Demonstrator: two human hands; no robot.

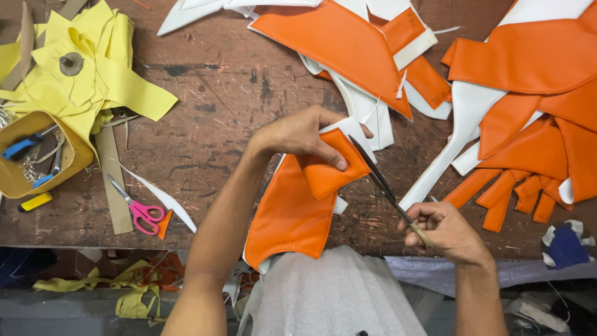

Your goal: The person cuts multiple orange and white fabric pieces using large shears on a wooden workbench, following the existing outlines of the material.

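Note:
My left hand point(303, 135) pinches a folded orange leather piece point(292, 205) with white backing, thumb pressed on the folded flap near its top. The piece hangs over the table's front edge toward my lap. My right hand point(446, 231) grips the handle of dark metal scissors point(380, 180), whose blades point up and left and touch the right edge of the folded flap.
Cut orange and white leather pieces point(528, 93) lie piled at the back and right of the worn brown table point(211, 106). Yellow scraps point(87, 68) and a yellow tub of tools point(31, 155) sit at left. Pink-handled scissors point(140, 210) lie near the front edge.

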